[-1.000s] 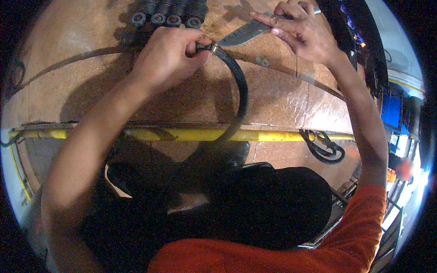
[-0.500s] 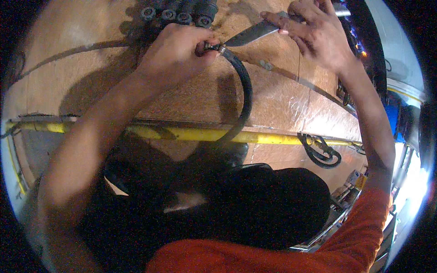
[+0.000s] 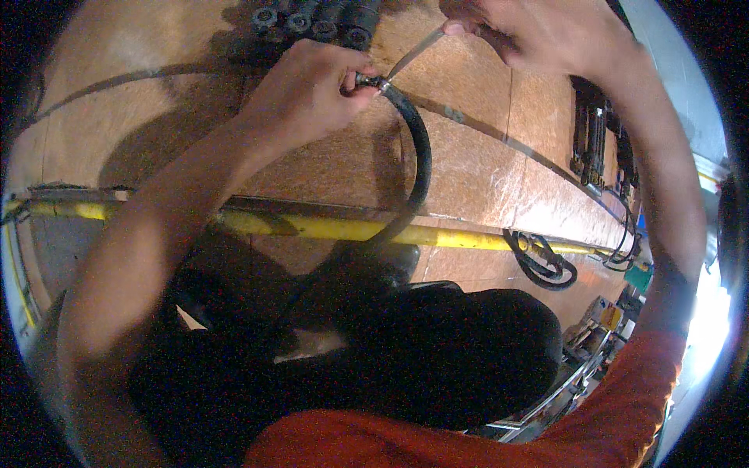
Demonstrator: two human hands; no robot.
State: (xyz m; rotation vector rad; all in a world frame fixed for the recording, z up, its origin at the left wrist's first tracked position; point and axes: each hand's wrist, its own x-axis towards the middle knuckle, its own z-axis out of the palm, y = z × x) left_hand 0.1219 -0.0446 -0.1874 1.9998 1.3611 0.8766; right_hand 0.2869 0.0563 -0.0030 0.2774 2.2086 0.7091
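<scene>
My left hand is closed on the metal fitting at the end of a black hose, which curves down across the yellow pipe. A narrow metal band circles the hose end. High on the right, my right hand grips a metal knife, its blade now seen nearly edge-on and its tip at the band beside my left fingers. Behind my left hand several dark cylinders with round ends lie on the tan board.
A yellow pipe runs across below the board, with a looped black hose on it at the right. Dark metal parts stand along the board's right side. A small green object sits at far right, beside bright light.
My right hand has moved up and right, and the knife has turned from showing its broad face to nearly edge-on. My left hand has shifted slightly right, still on the fitting.
</scene>
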